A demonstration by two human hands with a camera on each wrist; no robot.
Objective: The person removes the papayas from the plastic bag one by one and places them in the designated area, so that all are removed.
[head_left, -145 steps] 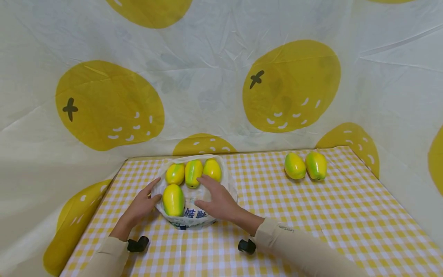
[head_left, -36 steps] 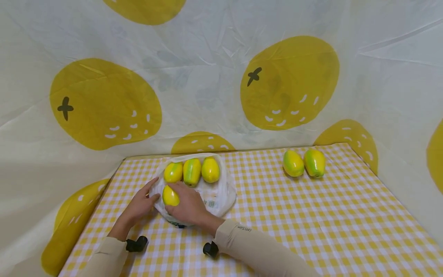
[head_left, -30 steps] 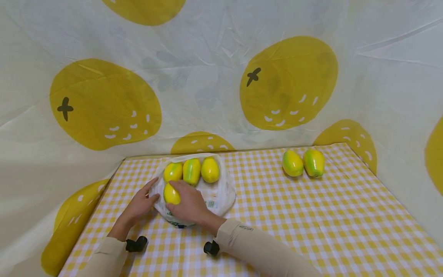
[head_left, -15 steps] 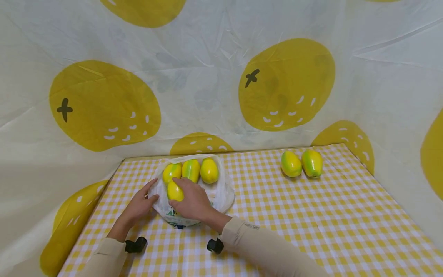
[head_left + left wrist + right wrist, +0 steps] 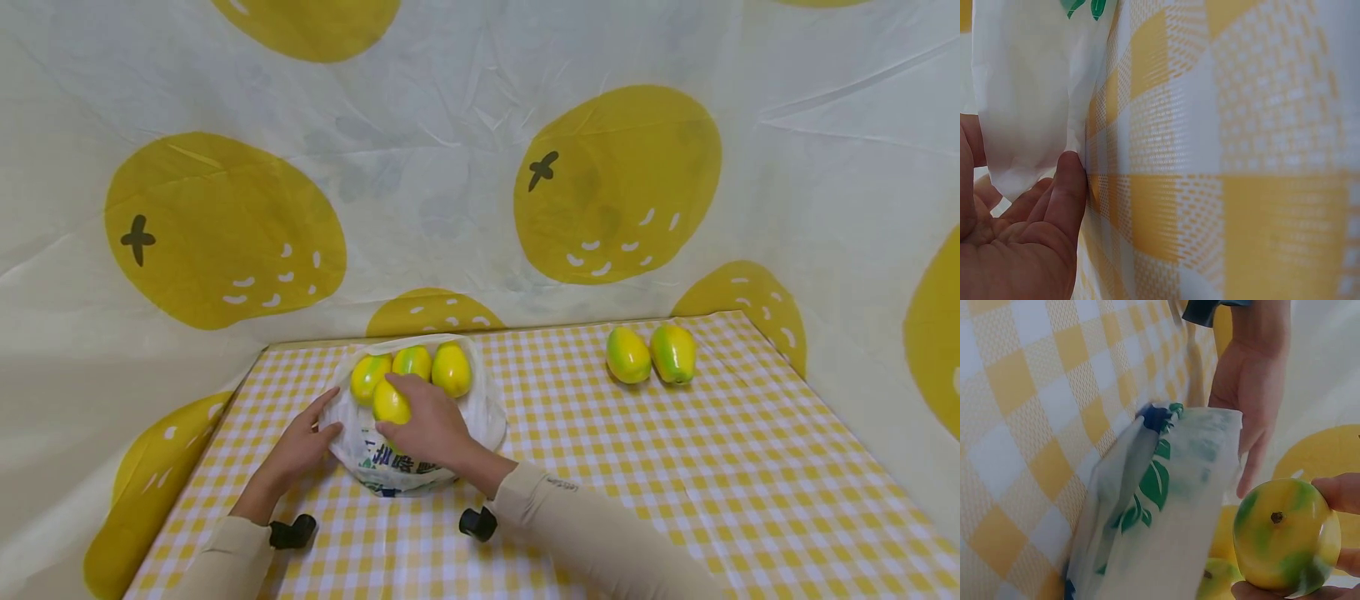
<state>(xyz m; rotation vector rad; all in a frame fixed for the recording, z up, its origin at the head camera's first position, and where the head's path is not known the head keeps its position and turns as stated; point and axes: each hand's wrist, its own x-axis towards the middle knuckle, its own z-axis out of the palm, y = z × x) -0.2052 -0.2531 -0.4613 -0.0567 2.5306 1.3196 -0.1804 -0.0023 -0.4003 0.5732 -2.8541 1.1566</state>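
My right hand grips a yellow-green papaya from its right side, with the thumb at the front and the fingers behind. In the right wrist view this papaya shows its brown stem spot and is held over the opening of a white plastic bag. Three more papayas lie along the bag's far side. My left hand rests against the left side of the bag, thumb and index finger spread. In the left wrist view its extended fingers touch the bag's lower wall.
Two papayas stand side by side at the back right of the table. A yellow-and-white checked tablecloth covers it. A white curtain printed with big yellow fruit hangs right behind the back edge. Black wrist cameras jut from under the sleeves.
The right hand, earlier spread over the bag, has taken hold of the front-left papaya. It has raised and carried it right and away, uncovering the bag's print. The left hand stays put.
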